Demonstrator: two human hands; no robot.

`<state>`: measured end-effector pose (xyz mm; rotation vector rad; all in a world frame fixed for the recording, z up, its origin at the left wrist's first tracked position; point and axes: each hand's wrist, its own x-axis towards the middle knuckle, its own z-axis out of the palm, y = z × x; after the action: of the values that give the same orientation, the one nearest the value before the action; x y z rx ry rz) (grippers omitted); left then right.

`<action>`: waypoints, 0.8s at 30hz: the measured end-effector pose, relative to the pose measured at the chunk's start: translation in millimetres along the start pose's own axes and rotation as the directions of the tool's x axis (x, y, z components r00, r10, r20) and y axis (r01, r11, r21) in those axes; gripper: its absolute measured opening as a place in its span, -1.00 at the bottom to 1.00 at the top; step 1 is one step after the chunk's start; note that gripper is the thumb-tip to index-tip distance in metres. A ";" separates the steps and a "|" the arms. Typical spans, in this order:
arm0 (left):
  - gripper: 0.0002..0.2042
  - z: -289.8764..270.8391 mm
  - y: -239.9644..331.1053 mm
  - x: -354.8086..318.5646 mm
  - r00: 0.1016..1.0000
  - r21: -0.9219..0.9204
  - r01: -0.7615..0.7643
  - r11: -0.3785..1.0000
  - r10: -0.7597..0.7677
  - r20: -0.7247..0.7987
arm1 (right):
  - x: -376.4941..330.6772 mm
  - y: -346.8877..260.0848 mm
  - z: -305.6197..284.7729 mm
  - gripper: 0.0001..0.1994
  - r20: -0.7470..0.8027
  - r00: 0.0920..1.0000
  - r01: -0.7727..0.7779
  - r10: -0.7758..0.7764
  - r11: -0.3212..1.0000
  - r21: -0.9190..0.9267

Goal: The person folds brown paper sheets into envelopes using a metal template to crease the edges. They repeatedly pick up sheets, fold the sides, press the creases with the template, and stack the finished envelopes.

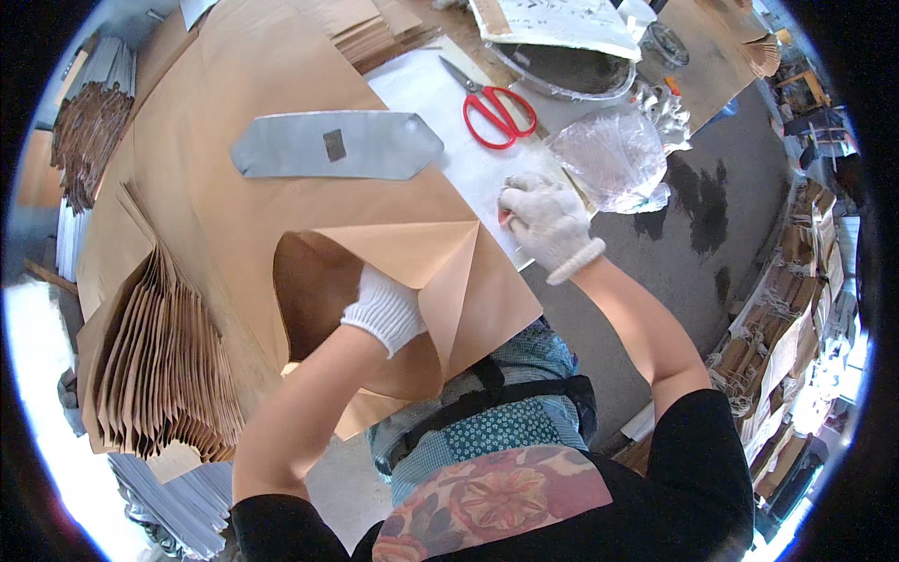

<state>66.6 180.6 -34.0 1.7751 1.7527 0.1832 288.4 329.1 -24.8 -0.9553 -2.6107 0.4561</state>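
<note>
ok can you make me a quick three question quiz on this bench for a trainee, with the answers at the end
1. True or false: the left hand is inside the open paper bag.
2. Multiple choice: what colour are the handles of the scissors?
a) blue
b) red
c) yellow
3. Comparison: which is nearer the right hand, the grey plate or the clear plastic?

Key:
1. True
2. b
3. The clear plastic
</note>
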 end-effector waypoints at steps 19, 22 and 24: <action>-0.48 -101.5 -65.5 -8.4 0.942 -0.121 0.332 0.936 -0.336 -0.014 | -33.2 -67.2 24.9 -0.41 0.162 0.975 0.138 -0.151 0.986 0.090; -0.47 -95.7 -60.0 -5.2 0.933 0.036 0.357 0.933 -0.355 -0.054 | -29.8 -72.0 14.4 -0.33 0.248 0.959 0.128 -0.136 0.991 0.050; -0.48 -93.0 -61.1 -4.2 0.934 0.033 0.355 0.934 -0.354 -0.048 | -30.3 -73.8 12.1 -0.27 0.288 0.949 0.125 -0.127 0.992 0.024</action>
<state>-33.5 202.5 9.5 1.4567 2.0849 0.0315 264.1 253.2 -11.9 -0.7619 -2.9084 0.6111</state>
